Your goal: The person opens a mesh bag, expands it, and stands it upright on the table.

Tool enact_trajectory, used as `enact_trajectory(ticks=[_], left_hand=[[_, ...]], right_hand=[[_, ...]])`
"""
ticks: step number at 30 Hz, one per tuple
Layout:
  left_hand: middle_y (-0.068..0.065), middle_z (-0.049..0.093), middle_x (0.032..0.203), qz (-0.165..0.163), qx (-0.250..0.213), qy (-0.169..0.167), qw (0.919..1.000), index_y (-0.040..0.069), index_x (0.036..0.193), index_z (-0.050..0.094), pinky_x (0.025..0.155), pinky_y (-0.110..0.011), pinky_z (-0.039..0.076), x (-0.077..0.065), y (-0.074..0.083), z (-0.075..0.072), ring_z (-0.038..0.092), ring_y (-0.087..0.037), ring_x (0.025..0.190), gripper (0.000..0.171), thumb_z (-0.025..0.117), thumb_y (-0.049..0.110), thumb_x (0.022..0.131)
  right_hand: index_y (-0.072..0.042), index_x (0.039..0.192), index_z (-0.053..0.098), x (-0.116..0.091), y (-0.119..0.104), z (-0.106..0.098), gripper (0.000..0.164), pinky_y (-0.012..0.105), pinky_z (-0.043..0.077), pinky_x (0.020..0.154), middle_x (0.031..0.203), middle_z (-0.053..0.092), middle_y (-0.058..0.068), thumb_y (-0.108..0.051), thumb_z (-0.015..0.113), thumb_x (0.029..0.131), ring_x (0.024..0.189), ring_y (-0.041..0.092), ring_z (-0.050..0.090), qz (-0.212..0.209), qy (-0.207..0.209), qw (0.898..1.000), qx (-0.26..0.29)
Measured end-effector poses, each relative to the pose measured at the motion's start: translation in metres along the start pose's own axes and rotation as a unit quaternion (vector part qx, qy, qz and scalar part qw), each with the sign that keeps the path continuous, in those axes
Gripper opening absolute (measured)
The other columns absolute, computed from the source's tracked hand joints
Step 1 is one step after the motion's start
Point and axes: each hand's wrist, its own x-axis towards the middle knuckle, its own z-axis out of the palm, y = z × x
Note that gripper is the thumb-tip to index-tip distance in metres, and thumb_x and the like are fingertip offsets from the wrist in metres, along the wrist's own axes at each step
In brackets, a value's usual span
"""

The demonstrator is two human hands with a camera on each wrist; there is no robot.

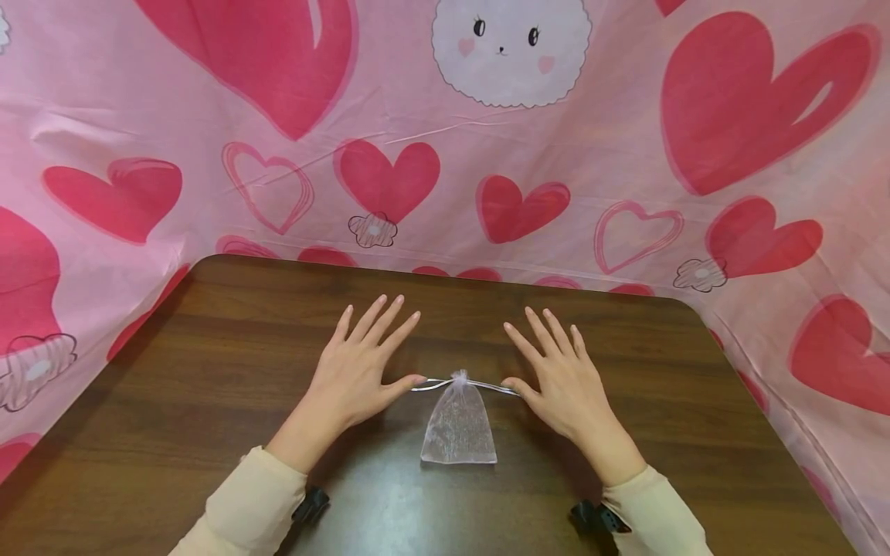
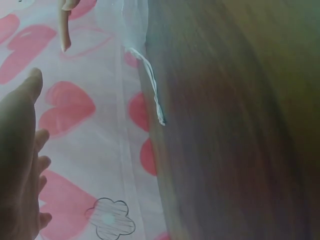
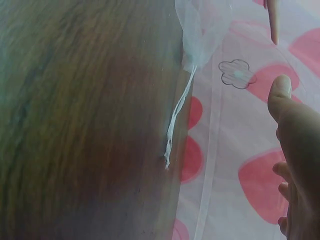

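Note:
A small sheer white drawstring pouch (image 1: 459, 428) lies on the dark wooden table, its neck gathered tight at the top. White drawstrings (image 1: 492, 386) run out from the neck to both sides. To the left of the pouch, my left hand (image 1: 358, 371) hovers palm down with its fingers spread, the thumb overlapping the left string's end in the head view. My right hand (image 1: 563, 378) mirrors it on the other side, fingers spread and thumb over the right string's end. Both wrist views show each thumb apart from the strings (image 2: 154, 87), with nothing held.
The wooden table (image 1: 208, 371) has rounded far corners. Behind it and along both sides hangs a pink cloth (image 1: 452, 123) printed with red hearts and a white fluffy face. Black straps (image 1: 311, 503) show at the wrists beside the cream sleeves (image 1: 253, 498).

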Motion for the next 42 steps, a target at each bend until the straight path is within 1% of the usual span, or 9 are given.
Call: enact_trajectory(ticks=[6, 9, 14, 18, 24, 30, 37, 42], left_hand=[[-0.001, 0.018, 0.164, 0.003, -0.008, 0.0, 1.0, 0.026, 0.156, 0.032, 0.118, -0.051, 0.003, 0.003, 0.004, 0.005, 0.007, -0.02, 0.151, 0.084, 0.052, 0.071, 0.088], [-0.001, 0.017, 0.164, 0.009, -0.007, -0.002, 0.9999, 0.026, 0.156, 0.031, 0.118, -0.051, 0.003, 0.005, 0.005, 0.007, 0.007, -0.02, 0.151, 0.084, 0.051, 0.071, 0.089], [-0.001, 0.019, 0.164, 0.023, -0.004, 0.002, 0.9997, 0.026, 0.156, 0.033, 0.118, -0.052, 0.006, 0.011, 0.006, 0.009, 0.009, -0.021, 0.151, 0.083, 0.051, 0.072, 0.089], [0.0, 0.02, 0.164, 0.037, -0.009, -0.001, 0.9993, 0.027, 0.156, 0.033, 0.118, -0.052, 0.008, 0.015, 0.007, 0.01, 0.01, -0.02, 0.151, 0.083, 0.051, 0.072, 0.088], [0.0, 0.022, 0.163, 0.057, -0.033, -0.022, 0.9976, 0.028, 0.156, 0.031, 0.118, -0.051, 0.01, 0.023, 0.01, 0.012, 0.014, -0.021, 0.15, 0.083, 0.053, 0.071, 0.088], [0.001, 0.022, 0.163, 0.06, -0.07, -0.053, 0.9943, 0.028, 0.156, 0.03, 0.117, -0.052, 0.013, 0.028, 0.011, 0.017, 0.016, -0.021, 0.15, 0.082, 0.054, 0.07, 0.089], [0.004, 0.021, 0.163, 0.064, -0.125, -0.093, 0.9857, 0.03, 0.157, 0.028, 0.116, -0.052, 0.016, 0.032, 0.01, 0.021, 0.014, -0.019, 0.15, 0.083, 0.059, 0.065, 0.089], [0.0, 0.029, 0.161, 0.058, -0.155, -0.112, 0.9798, 0.027, 0.156, 0.033, 0.115, -0.053, 0.02, 0.032, 0.008, 0.023, 0.019, -0.021, 0.149, 0.082, 0.062, 0.063, 0.088]], right_hand=[[-0.027, 0.155, 0.033, 0.003, -0.004, 0.002, 0.08, 0.057, 0.01, 0.116, 0.163, 0.021, 0.008, -0.057, 0.065, 0.088, 0.15, 0.029, 0.011, -0.004, -0.005, 1.0, 0.014], [-0.028, 0.156, 0.032, 0.005, -0.006, 0.003, 0.08, 0.057, 0.011, 0.116, 0.163, 0.021, 0.007, -0.057, 0.064, 0.089, 0.15, 0.028, 0.012, -0.006, -0.011, 1.0, 0.016], [-0.027, 0.155, 0.033, 0.008, -0.008, 0.005, 0.076, 0.057, 0.014, 0.115, 0.162, 0.024, 0.007, -0.057, 0.061, 0.091, 0.149, 0.029, 0.017, -0.02, -0.016, 0.999, 0.019], [-0.026, 0.154, 0.036, 0.01, -0.009, 0.007, 0.073, 0.057, 0.017, 0.115, 0.16, 0.028, 0.008, -0.054, 0.062, 0.092, 0.147, 0.03, 0.023, -0.036, -0.015, 0.999, 0.034], [-0.025, 0.153, 0.038, 0.014, -0.01, 0.009, 0.07, 0.056, 0.02, 0.114, 0.157, 0.035, 0.008, -0.05, 0.063, 0.093, 0.145, 0.03, 0.029, -0.05, -0.024, 0.996, 0.063], [-0.023, 0.152, 0.041, 0.016, -0.009, 0.01, 0.068, 0.054, 0.024, 0.113, 0.154, 0.04, 0.007, -0.05, 0.063, 0.094, 0.141, 0.031, 0.036, -0.059, -0.034, 0.994, 0.086], [-0.02, 0.149, 0.047, 0.02, -0.006, 0.014, 0.066, 0.051, 0.029, 0.112, 0.15, 0.046, 0.009, -0.045, 0.068, 0.092, 0.136, 0.031, 0.043, -0.077, -0.034, 0.99, 0.116], [-0.02, 0.146, 0.05, 0.02, -0.006, 0.017, 0.062, 0.052, 0.033, 0.109, 0.147, 0.05, 0.007, -0.042, 0.069, 0.091, 0.134, 0.031, 0.045, -0.071, -0.047, 0.986, 0.142]])
